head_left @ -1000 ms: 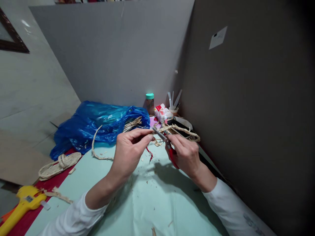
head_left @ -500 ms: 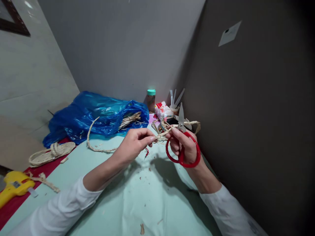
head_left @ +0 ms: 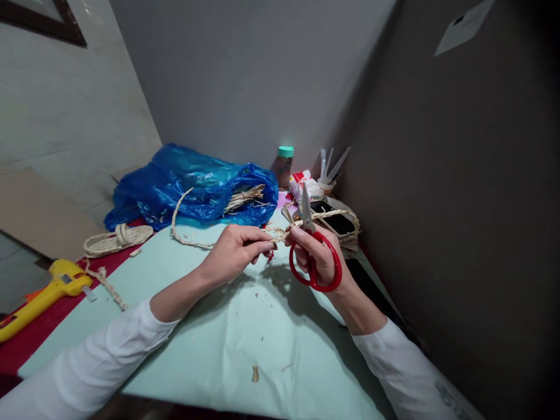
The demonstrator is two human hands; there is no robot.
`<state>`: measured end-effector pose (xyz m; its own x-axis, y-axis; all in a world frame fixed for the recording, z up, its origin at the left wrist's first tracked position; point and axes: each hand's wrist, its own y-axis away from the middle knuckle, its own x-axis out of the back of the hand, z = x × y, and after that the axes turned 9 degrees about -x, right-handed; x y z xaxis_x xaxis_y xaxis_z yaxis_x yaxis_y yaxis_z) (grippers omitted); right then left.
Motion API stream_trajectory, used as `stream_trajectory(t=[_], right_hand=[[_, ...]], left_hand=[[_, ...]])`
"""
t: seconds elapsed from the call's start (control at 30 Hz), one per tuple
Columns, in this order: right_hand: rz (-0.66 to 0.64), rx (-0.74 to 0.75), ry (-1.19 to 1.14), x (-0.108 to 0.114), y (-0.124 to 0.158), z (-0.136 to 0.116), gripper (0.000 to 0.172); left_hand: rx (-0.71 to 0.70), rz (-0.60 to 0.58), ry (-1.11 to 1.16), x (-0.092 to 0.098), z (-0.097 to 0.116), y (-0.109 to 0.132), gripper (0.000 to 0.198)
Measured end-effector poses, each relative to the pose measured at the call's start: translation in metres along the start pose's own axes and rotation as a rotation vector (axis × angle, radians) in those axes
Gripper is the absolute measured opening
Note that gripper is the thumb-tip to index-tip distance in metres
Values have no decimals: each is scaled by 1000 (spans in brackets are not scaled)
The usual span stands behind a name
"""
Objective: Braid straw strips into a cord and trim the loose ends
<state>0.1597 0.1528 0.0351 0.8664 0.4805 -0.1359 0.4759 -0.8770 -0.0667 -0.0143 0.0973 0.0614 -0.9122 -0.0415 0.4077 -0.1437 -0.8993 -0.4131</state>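
Note:
A pale braided straw cord point(head_left: 345, 217) runs between both hands above the table and loops out past the right one. My left hand point(head_left: 240, 252) pinches the cord between thumb and fingers; its other end point(head_left: 178, 219) curves up at the left, in front of the blue bag. My right hand point(head_left: 315, 254) holds red-handled scissors point(head_left: 330, 280), blades pointing up and closed together, while its thumb and fingertips also grip the cord. The exact spot where the fingers meet the cord is partly hidden.
A blue plastic bag point(head_left: 188, 186) holds a straw bundle point(head_left: 245, 198). At the left lie a coiled braided piece point(head_left: 118, 239) and a yellow glue gun point(head_left: 61, 283). Behind stand a green-lidded jar point(head_left: 283, 166) and a cup of glue sticks point(head_left: 326, 184). A dark phone point(head_left: 335, 219) lies near the right wall.
The camera view has shifted, so the table and its things sit further right and higher. Both hands still grip the cord; the scissors remain in my right hand.

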Motion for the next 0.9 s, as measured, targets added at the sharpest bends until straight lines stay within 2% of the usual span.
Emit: stream_trajectory(t=[0.1,0.43,0.6,0.67,0.77,0.9], right_hand=[[7,-24,61,-5,3,1,30],[-152,75,96,-8,9,-1,21],[-84,80,269,-7,10,-6,28],[-50,95,320,-5,10,-6,29],[-41,78,290,-3,8,-3,28],[-30,30,71,0,2,0,31]], left_hand=[[-72,-2,-101,1,-2,10,18],[-2,-12,6,5,-1,18,20],[-155,60,-260,13,-2,19,17],[-173,77,-290,15,-1,18,18],[-106,86,-208,16,2,17,19],[-17,65,-23,17,5,15,18]])
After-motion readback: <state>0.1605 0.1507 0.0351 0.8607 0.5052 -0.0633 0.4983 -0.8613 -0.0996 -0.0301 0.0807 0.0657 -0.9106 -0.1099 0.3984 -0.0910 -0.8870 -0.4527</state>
